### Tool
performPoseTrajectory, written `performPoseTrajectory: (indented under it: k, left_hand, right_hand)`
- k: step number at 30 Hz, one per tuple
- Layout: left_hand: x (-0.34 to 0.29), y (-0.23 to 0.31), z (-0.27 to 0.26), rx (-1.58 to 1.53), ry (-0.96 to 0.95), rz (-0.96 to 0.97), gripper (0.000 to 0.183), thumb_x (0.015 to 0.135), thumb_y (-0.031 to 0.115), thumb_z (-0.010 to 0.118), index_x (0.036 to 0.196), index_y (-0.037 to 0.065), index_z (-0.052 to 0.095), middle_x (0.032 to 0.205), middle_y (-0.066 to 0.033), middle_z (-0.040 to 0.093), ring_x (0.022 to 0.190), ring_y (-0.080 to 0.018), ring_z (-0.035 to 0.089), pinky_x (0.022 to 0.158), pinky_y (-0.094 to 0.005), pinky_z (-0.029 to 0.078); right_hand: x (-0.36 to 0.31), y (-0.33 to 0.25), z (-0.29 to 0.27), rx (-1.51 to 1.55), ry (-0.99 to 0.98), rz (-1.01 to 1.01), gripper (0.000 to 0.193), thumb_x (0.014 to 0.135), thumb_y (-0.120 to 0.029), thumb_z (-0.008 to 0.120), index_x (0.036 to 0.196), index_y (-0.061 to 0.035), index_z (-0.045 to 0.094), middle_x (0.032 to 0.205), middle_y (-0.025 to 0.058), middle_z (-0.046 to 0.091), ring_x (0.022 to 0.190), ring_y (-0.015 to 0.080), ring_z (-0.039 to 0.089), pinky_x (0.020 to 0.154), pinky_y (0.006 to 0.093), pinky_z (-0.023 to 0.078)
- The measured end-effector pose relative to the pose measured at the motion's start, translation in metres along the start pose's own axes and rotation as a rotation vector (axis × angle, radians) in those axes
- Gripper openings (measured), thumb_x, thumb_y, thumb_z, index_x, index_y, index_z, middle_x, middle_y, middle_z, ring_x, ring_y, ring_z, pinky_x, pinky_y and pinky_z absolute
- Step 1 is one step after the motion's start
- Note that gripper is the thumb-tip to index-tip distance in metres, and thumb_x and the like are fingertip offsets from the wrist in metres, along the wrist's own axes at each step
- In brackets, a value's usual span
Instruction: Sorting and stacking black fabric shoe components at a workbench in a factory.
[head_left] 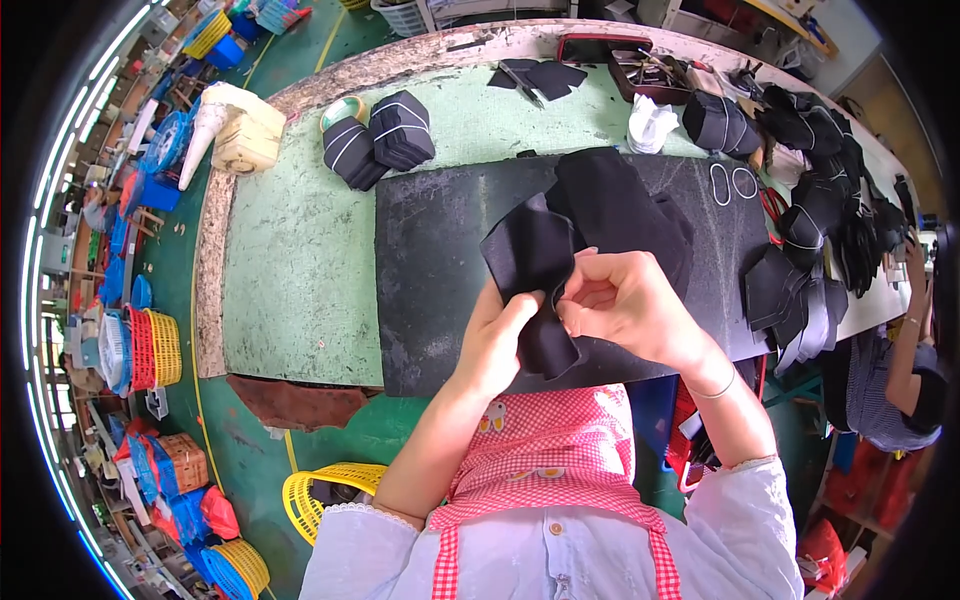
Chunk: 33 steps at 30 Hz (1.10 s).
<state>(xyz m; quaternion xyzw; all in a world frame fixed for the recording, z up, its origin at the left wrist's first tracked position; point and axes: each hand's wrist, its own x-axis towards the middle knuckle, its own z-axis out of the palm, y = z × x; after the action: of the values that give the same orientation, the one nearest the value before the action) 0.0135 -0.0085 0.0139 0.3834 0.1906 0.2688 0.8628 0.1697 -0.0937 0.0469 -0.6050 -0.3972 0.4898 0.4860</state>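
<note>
Above a dark mat (430,290) I hold a black fabric piece (530,245) in front of me. My left hand (497,340) grips its left side, thumb on top, the other fingers mostly hidden beneath. My right hand (635,305) pinches the right edge of the same piece, its fingers curled in. Just beyond, more black fabric pieces (605,195) lie on the mat in a loose pile, partly covered by my hands. White thread loops (733,184) rest on the mat's far right part.
Two tied stacks of black pieces (402,128) stand at the back left beside a tape roll (345,112). Scissors (522,82) lie at the back, near an open tool case (650,75). Black bundles (810,215) crowd the right. A yellow basket (310,495) sits below left; another person (895,385) works far right.
</note>
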Motion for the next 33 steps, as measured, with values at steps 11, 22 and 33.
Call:
performPoseTrajectory:
  k: [11,22,33]
  left_hand:
    - [0.000,0.012,-0.046,-0.061,-0.007,-0.059,0.062,0.079,-0.009,0.044,0.141,-0.004,0.043,0.133,-0.0185,0.056,0.121,-0.0281,0.057,0.105,-0.0393,0.044]
    - [-0.006,0.014,-0.033,-0.305,-0.234,-0.094,0.064,0.085,0.006,0.049,0.147,-0.004,0.035,0.146,-0.0190,0.047,0.137,-0.0288,0.044,0.117,-0.0390,0.032]
    - [-0.004,0.000,-0.062,-0.121,0.095,-0.197,0.036,0.083,0.004,0.054,0.119,0.000,0.059,0.114,-0.0083,0.064,0.106,-0.0187,0.060,0.096,-0.0354,0.046]
  right_hand:
    - [0.001,0.001,-0.013,0.026,0.042,-0.005,0.005,0.084,0.001,0.067,0.084,0.0040,0.063,0.076,-0.0007,0.064,0.074,0.0028,0.060,0.068,0.0198,0.051]
    - [0.003,-0.005,0.029,-0.173,0.050,-0.294,0.006,0.082,0.001,0.067,0.088,0.0031,0.065,0.071,0.0035,0.065,0.069,0.0053,0.064,0.067,0.0234,0.054]
    - [0.005,0.004,0.013,0.146,0.029,-0.095,0.005,0.087,0.001,0.065,0.090,0.0036,0.062,0.079,0.0029,0.065,0.074,0.0074,0.066,0.069,0.0220,0.054]
